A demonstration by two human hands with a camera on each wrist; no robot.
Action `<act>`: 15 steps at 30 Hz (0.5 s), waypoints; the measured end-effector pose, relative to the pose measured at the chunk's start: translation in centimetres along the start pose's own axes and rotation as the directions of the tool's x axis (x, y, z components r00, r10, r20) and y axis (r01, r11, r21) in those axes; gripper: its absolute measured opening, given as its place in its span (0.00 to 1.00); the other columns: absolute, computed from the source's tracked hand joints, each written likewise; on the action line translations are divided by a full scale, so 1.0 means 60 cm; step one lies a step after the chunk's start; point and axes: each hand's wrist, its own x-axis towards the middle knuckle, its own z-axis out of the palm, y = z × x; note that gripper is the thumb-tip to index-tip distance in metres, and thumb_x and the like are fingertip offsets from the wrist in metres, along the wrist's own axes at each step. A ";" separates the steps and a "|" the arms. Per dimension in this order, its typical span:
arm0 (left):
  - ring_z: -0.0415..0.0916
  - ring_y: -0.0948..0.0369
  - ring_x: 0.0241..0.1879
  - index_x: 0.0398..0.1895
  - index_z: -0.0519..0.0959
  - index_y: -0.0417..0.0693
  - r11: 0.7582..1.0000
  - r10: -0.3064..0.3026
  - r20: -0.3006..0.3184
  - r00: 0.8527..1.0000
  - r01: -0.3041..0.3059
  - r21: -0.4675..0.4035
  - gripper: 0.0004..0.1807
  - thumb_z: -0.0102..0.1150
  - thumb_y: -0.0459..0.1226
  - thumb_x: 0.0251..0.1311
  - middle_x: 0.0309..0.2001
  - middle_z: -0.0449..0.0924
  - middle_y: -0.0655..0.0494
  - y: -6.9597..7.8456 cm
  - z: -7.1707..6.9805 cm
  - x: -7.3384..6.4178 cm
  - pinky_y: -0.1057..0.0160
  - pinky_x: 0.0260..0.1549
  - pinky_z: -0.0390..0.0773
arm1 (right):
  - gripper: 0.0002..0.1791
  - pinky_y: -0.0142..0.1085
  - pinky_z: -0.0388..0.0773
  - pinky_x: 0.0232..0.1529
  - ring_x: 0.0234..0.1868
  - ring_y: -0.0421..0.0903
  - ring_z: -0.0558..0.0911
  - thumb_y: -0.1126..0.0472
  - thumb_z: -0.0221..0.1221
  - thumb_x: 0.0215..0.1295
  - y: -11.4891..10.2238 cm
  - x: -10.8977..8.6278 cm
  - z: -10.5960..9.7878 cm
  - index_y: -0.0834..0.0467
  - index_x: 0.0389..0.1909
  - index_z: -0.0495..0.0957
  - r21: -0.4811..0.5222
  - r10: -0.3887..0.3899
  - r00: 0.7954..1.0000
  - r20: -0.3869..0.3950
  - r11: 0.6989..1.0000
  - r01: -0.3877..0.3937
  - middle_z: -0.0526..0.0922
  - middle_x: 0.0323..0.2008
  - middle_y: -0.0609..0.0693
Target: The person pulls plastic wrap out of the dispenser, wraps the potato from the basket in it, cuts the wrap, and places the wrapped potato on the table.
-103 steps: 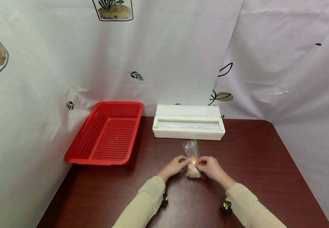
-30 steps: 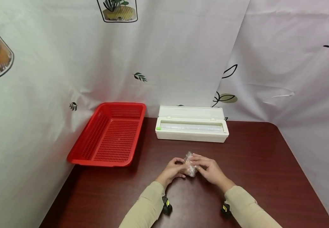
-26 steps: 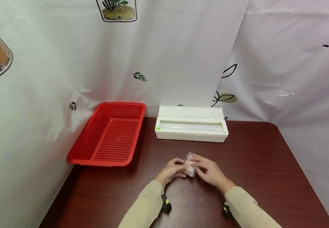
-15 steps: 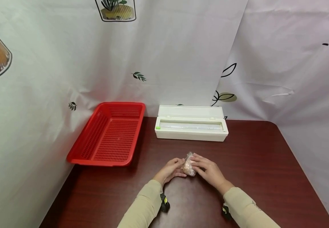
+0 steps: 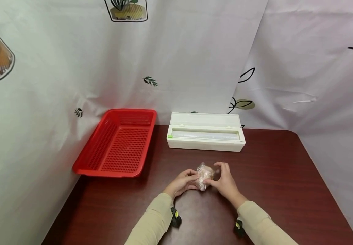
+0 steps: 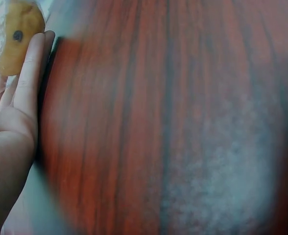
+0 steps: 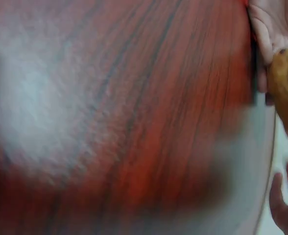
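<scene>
A tan-brown, lumpy item [image 5: 205, 173] wrapped in clear plastic film is between the hands in the head view. The left hand [image 5: 181, 183] holds it from the left, thumb on top and fingers underneath. In the left wrist view the item [image 6: 24, 34] shows a dark spot and lies against the fingers of the left hand [image 6: 16, 112]. On its other side is the right hand [image 5: 227, 182], thumb close to the film and fingers spread away. The right wrist view shows this right hand [image 7: 283, 210] with a gap below the item [image 7: 286, 93].
A white cling film dispenser [image 5: 206, 144] stands behind the hands, lid raised and a roll [image 5: 205, 135] inside. To the left is a red perforated plastic basket [image 5: 103, 174]. Everything sits on a dark red-brown table [image 5: 274, 177] by a printed fabric wall [image 5: 191, 51].
The loose film end that stretched upward earlier is now gathered about the item. Since half a second ago, the right hand's fingers have lifted off the item and spread; the left hand keeps holding it.
</scene>
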 end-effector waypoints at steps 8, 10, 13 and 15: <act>0.77 0.58 0.35 0.55 0.62 0.33 0.983 0.115 -0.134 0.984 -0.093 0.160 0.25 0.60 0.28 0.55 0.45 0.75 0.42 0.021 0.014 0.004 0.58 0.38 0.78 | 0.42 0.32 0.72 0.27 0.30 0.45 0.74 0.62 0.71 0.47 0.008 0.006 -0.016 0.63 0.58 0.54 0.240 0.277 0.932 0.232 0.913 -0.331 0.71 0.38 0.58; 0.75 0.58 0.39 0.55 0.62 0.35 0.920 0.259 -0.182 0.948 -0.186 0.344 0.29 0.63 0.26 0.50 0.47 0.75 0.43 0.036 0.027 0.010 0.60 0.40 0.76 | 0.42 0.34 0.73 0.30 0.33 0.45 0.74 0.61 0.69 0.50 0.009 0.011 -0.028 0.63 0.60 0.53 0.234 0.331 0.913 0.238 0.893 -0.384 0.71 0.39 0.59; 0.71 0.56 0.46 0.52 0.67 0.40 0.603 0.494 -0.102 0.863 -0.256 0.755 0.29 0.66 0.27 0.45 0.49 0.72 0.47 0.058 0.046 0.025 0.61 0.44 0.73 | 0.37 0.39 0.75 0.33 0.35 0.49 0.76 0.61 0.64 0.56 0.010 0.018 -0.047 0.63 0.61 0.54 0.265 0.410 0.885 0.220 0.848 -0.458 0.72 0.40 0.59; 0.69 0.54 0.49 0.50 0.70 0.44 0.257 0.566 0.052 0.823 -0.235 0.937 0.26 0.67 0.29 0.44 0.50 0.70 0.48 0.066 0.053 0.035 0.59 0.48 0.71 | 0.35 0.41 0.76 0.36 0.37 0.51 0.77 0.59 0.62 0.59 0.013 0.022 -0.056 0.64 0.61 0.54 0.287 0.443 0.872 0.207 0.825 -0.487 0.73 0.39 0.57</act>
